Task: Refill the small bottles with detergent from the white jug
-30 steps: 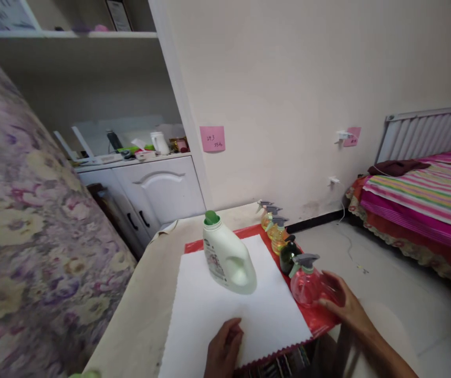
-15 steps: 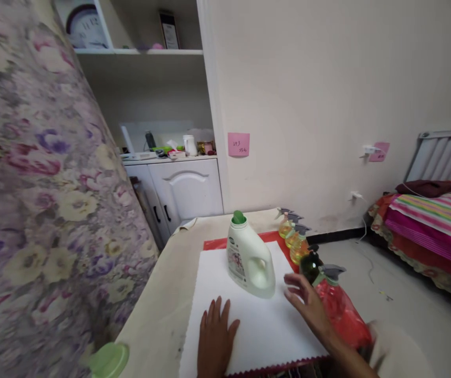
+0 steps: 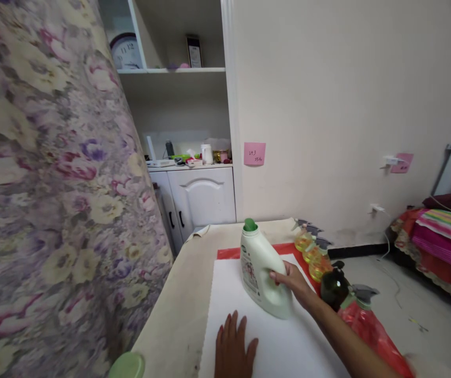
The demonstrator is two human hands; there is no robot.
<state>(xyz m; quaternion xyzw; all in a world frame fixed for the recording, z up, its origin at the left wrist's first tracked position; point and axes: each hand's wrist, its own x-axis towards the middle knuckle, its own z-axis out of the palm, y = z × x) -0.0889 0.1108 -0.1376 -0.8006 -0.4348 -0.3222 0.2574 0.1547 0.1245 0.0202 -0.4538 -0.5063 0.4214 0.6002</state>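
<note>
A pale green detergent bottle (image 3: 254, 262) with a green pouring spout stands upright on a white sheet (image 3: 225, 294). My right hand (image 3: 294, 281) is closed around the bottle's handle, its thumb showing on the near side and the other fingers mostly hidden. Below the bottle, my left hand (image 3: 233, 349) lies flat on the sheet with the fingers stretched out, holding nothing. A light green cap (image 3: 127, 366) is at the lower left of the table, partly cut off by the frame edge.
Along the table's right side stand yellow spray bottles (image 3: 320, 265), a dark pump bottle (image 3: 334, 286) and a red spray bottle (image 3: 370, 325). Under the sheet is a red mat (image 3: 228, 253). A floral curtain (image 3: 63, 199) hangs at left; a bed (image 3: 441, 236) is at right.
My right hand has moved in to the bottle and taken hold of its handle. My left hand stays flat on the sheet. The whole view has shifted slightly.
</note>
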